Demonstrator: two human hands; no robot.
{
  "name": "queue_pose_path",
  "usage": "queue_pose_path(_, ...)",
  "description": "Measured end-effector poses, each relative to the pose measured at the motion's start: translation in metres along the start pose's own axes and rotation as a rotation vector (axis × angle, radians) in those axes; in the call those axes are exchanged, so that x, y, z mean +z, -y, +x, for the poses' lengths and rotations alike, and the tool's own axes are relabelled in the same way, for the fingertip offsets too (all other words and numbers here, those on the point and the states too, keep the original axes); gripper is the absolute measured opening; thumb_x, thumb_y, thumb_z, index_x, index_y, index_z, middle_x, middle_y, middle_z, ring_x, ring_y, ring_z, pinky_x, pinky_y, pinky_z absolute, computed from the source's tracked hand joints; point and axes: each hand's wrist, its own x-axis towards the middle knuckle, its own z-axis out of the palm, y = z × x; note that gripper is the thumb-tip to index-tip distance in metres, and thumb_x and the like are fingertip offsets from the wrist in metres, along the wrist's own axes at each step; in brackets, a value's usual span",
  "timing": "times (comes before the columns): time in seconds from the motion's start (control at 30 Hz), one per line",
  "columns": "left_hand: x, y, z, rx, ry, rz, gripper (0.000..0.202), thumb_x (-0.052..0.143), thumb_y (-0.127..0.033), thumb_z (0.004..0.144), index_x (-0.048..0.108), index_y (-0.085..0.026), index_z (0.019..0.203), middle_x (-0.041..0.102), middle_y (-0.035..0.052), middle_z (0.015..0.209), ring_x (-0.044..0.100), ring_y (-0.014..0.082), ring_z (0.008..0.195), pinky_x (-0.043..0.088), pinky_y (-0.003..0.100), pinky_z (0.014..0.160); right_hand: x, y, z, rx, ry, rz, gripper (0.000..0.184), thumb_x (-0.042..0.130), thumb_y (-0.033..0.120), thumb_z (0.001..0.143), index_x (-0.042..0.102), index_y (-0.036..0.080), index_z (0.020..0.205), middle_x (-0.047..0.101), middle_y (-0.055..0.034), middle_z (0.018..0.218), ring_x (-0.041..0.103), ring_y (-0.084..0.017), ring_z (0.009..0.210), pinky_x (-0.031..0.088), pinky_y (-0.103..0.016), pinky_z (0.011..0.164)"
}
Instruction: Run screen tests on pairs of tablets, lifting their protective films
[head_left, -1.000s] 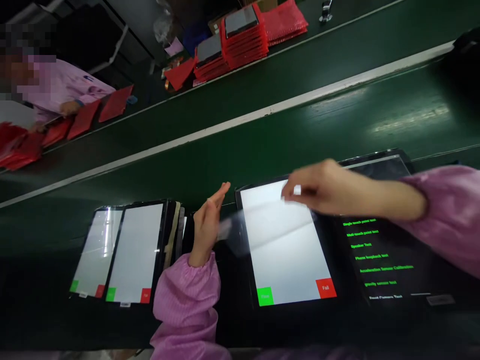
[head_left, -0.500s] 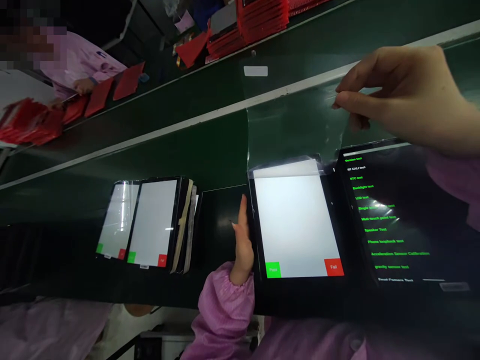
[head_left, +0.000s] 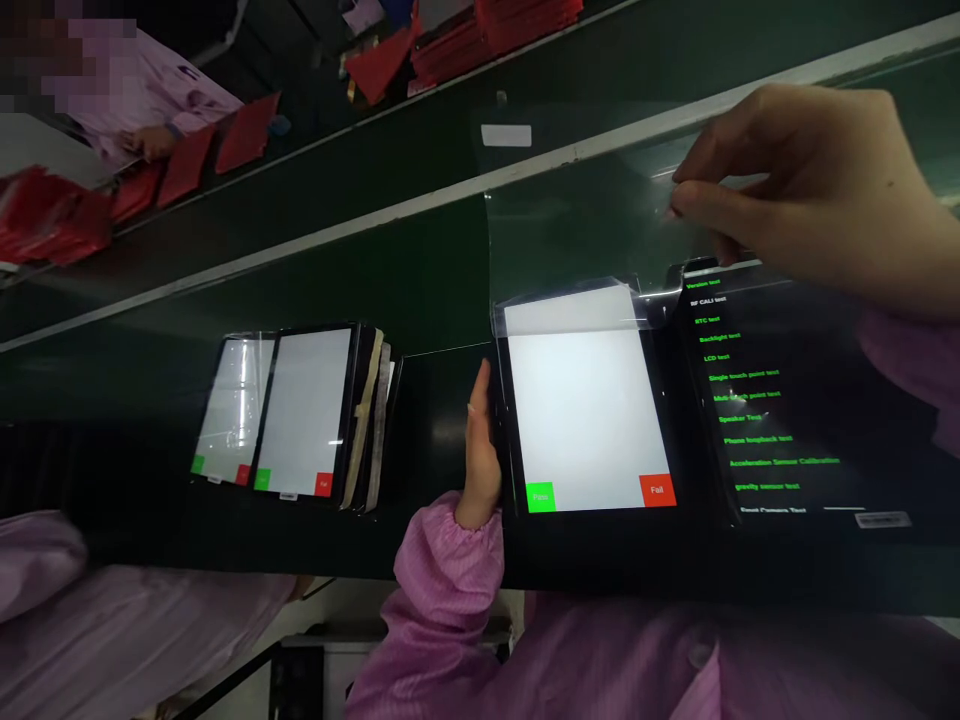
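Clear film [head_left: 577, 230] peeling up off the top edge of a tablet [head_left: 581, 410], center of frame, on the dark green worktop [head_left: 300, 270]. Film was mostly lifted, curving up and right. Tablet screen was white, with green Pass and red Fail buttons at the bottom. Right hand [head_left: 802, 190] pinched the film between thumb and fingers. Left hand [head_left: 478, 450] was flat, not gripping, against the tablet's left edge. Another tablet [head_left: 772, 400] just right showed a green test list; two white-screened tablets [head_left: 300, 410] lay left.
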Motion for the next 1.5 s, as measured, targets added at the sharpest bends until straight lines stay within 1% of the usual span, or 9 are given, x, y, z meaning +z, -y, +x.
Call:
queue_pose_path(0.2, -0.018, -0.007, 0.004, 0.231, 0.158, 0.075, 0.052, 0.056, -0.053, 0.104, 0.047, -0.046, 0.155, 0.040, -0.0033, 0.171, 0.033, 0.0265, 0.160, 0.032, 0.046, 0.131, 0.003, 0.003, -0.017, -0.058, 0.081, -0.023, 0.018, 0.075, 0.015, 0.092, 0.062, 0.024, 0.083, 0.068, 0.0044, 0.081, 0.055, -0.005, 0.048, 0.048, -0.024, 0.044)
queue_pose_path(0.5, -0.012, -0.028, -0.011, 0.281, 0.262, 0.586, 0.106, 0.075, -0.065, 0.088, 0.010, -0.041, 0.168, 0.013, 0.0112, 0.179, 0.014, 0.0389, 0.164, 0.024, 0.063, 0.130, 0.008, 0.006, -0.046, -0.154, 0.176, -0.158, 0.010, 0.068, 0.028, 0.096, 0.059, 0.025, 0.095, 0.072, 0.0050, 0.083, 0.058, -0.006, 0.047, 0.046, -0.026, 0.046)
queue_pose_path(0.7, -0.009, -0.041, -0.030, 0.177, 0.281, 0.706, 0.114, 0.076, -0.064, 0.087, -0.003, -0.044, 0.167, 0.002, 0.0120, 0.179, 0.006, 0.0419, 0.165, 0.028, 0.068, 0.126, 0.011, 0.005, -0.054, -0.258, 0.186, -0.233, 0.005, 0.064, 0.025, 0.097, 0.059, 0.023, 0.095, 0.073, 0.0066, 0.082, 0.058, -0.006, 0.047, 0.045, -0.025, 0.049)
queue_pose_path(0.87, -0.022, -0.051, -0.052, 0.102, 0.308, 0.740, 0.131, 0.089, -0.057, 0.076, -0.006, -0.047, 0.166, 0.000, 0.0115, 0.179, 0.007, 0.0461, 0.164, 0.033, 0.071, 0.122, 0.010, 0.005, -0.058, -0.284, 0.197, -0.220, 0.006, 0.064, 0.028, 0.097, 0.060, 0.023, 0.097, 0.076, 0.0037, 0.091, 0.059, -0.007, 0.050, 0.044, -0.023, 0.044)
queue_pose_path(1.07, -0.037, -0.037, -0.061, 0.194, 0.238, 0.596, 0.129, 0.089, -0.067, 0.071, 0.008, -0.041, 0.168, 0.012, 0.0134, 0.178, 0.015, 0.0430, 0.163, 0.026, 0.066, 0.128, 0.015, 0.001, -0.062, -0.322, 0.194, -0.219, 0.004, 0.061, 0.027, 0.097, 0.059, 0.024, 0.096, 0.074, 0.0060, 0.088, 0.058, -0.007, 0.052, 0.043, -0.021, 0.046)
queue_pose_path(1.17, -0.028, -0.036, -0.063, 0.292, 0.091, 0.561, 0.086, 0.075, -0.058, 0.090, 0.033, -0.033, 0.162, 0.036, 0.0152, 0.167, 0.035, 0.0367, 0.158, 0.036, 0.058, 0.125, 0.017, 0.000, -0.064, -0.330, 0.198, -0.244, 0.002, 0.060, 0.025, 0.098, 0.059, 0.024, 0.098, 0.074, 0.0068, 0.089, 0.059, -0.006, 0.054, 0.042, -0.021, 0.048)
queue_pose_path(1.27, -0.015, -0.043, -0.069, 0.512, -0.015, 0.721, 0.038, 0.072, -0.048, 0.095, 0.067, -0.028, 0.127, 0.060, 0.0104, 0.137, 0.053, 0.0335, 0.142, 0.041, 0.058, 0.121, 0.015, 0.000, -0.066, -0.331, 0.185, -0.247, 0.003, 0.059, 0.027, 0.098, 0.059, 0.024, 0.099, 0.074, 0.0067, 0.090, 0.057, -0.006, 0.051, 0.042, -0.022, 0.049)
queue_pose_path(1.33, -0.012, -0.048, -0.074, 0.692, 0.001, 0.908, 0.026, 0.079, -0.046, 0.090, 0.074, -0.028, 0.108, 0.064, 0.0066, 0.120, 0.058, 0.0324, 0.132, 0.030, 0.062, 0.127, 0.012, 0.001, -0.067, -0.319, 0.182, -0.238, 0.005, 0.060, 0.029, 0.099, 0.059, 0.024, 0.099, 0.075, 0.0060, 0.092, 0.054, -0.005, 0.048, 0.041, -0.022, 0.047)
queue_pose_path(1.5, -0.014, -0.051, -0.081, 0.862, 0.090, 1.150, 0.033, 0.087, -0.043, 0.084, 0.076, -0.031, 0.112, 0.068, 0.0073, 0.125, 0.054, 0.0328, 0.129, 0.007, 0.067, 0.132, 0.011, 0.001, -0.064, -0.255, 0.181, -0.225, 0.007, 0.065, 0.028, 0.094, 0.060, 0.023, 0.097, 0.077, 0.0046, 0.092, 0.052, -0.005, 0.046, 0.040, -0.023, 0.046)
